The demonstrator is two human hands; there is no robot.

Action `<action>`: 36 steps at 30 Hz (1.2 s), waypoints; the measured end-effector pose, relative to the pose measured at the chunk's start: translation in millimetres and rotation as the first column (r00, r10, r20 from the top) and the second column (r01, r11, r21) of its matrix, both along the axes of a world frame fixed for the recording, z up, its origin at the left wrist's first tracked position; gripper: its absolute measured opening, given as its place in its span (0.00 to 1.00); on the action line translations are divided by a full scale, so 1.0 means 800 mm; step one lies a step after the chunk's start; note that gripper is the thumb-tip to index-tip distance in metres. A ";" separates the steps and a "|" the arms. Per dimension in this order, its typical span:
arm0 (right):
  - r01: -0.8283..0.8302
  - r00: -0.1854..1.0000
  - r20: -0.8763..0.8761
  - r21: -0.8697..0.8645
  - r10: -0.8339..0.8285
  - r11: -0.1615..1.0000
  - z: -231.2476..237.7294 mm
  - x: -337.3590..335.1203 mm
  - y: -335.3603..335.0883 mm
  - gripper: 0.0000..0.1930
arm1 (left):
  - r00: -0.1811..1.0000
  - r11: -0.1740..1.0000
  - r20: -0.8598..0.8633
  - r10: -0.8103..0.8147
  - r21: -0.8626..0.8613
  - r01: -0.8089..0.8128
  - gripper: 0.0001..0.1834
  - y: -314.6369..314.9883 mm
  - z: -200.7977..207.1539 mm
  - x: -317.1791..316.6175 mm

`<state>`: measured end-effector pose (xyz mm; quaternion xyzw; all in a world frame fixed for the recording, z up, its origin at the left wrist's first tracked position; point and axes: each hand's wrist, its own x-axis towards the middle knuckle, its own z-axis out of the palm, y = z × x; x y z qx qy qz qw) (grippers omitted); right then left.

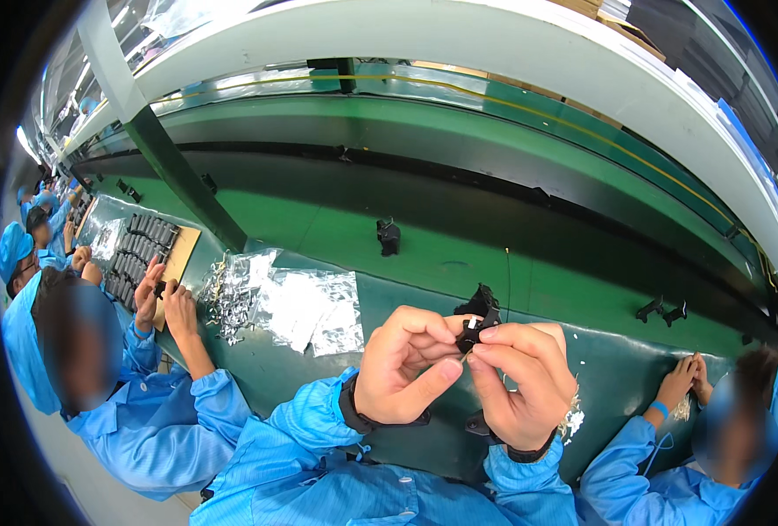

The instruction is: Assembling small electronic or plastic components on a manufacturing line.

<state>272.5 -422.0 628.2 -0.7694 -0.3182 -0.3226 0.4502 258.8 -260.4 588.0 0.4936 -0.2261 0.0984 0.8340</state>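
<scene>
Above the near edge of the dark green table (389,302), my two hands meet at a small black plastic part (485,302). A thin dark wire with a light tip (507,272) sticks up beside it. The fingers of my left hand (406,368) are curled and grip the part from the left. My right hand (527,377) pinches its near right side with thumb and forefinger, by a small white spot on the part. What exactly lies between the right fingertips is too small to make out. Small dark pieces lie partly hidden under my wrists.
Clear plastic bags (310,307) and a pile of small metal pieces (231,294) lie to the left. Another black part (389,237) stands on the green belt (319,228), with two more (660,311) at the right. Co-workers sit on both sides; a post (183,180) rises left.
</scene>
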 end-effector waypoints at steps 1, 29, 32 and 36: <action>0.002 1.000 -0.003 0.002 -0.002 1.000 0.000 -0.001 -0.001 0.13 | 1.000 0.996 -0.003 -0.013 -0.088 0.013 0.06 -0.004 -0.002 0.001; -0.135 0.989 -0.061 -0.051 0.132 0.990 0.015 -0.001 -0.014 0.14 | 0.889 0.740 0.438 0.130 0.554 -0.381 0.09 0.022 0.021 0.008; -0.142 0.990 -0.032 -0.053 0.140 0.988 0.006 0.002 -0.016 0.15 | 0.890 0.739 0.438 0.129 0.556 -0.381 0.09 0.024 0.022 0.005; -0.115 0.992 -0.047 -0.011 0.114 0.993 0.006 0.000 -0.013 0.14 | 0.902 0.729 0.411 0.134 0.576 -0.371 0.09 0.024 0.026 0.003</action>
